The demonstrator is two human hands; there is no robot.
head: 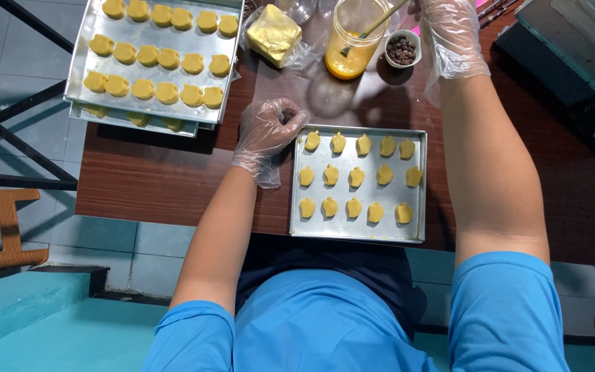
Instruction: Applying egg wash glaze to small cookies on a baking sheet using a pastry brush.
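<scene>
gloved hands working over a tray of shaped dough pieces

i am watching the left hand point(266, 131) resting curled at the top left corner of the small metal tray point(357, 233), fingers loosely closed, pinching nothing i can make out. the right hand point(449, 31) is reaching up beside the jar of yellow glaze point(352, 48), where a brush point(373, 27) is standing, with the small bowl of raisins point(402, 49) just by it; i cannot tell how its fingers are set. the dough pieces point(356, 177) are sitting in three rows on the tray. i am judging that steadying the tray corner and dabbing lightly would be keeping shapes neat.
</scene>
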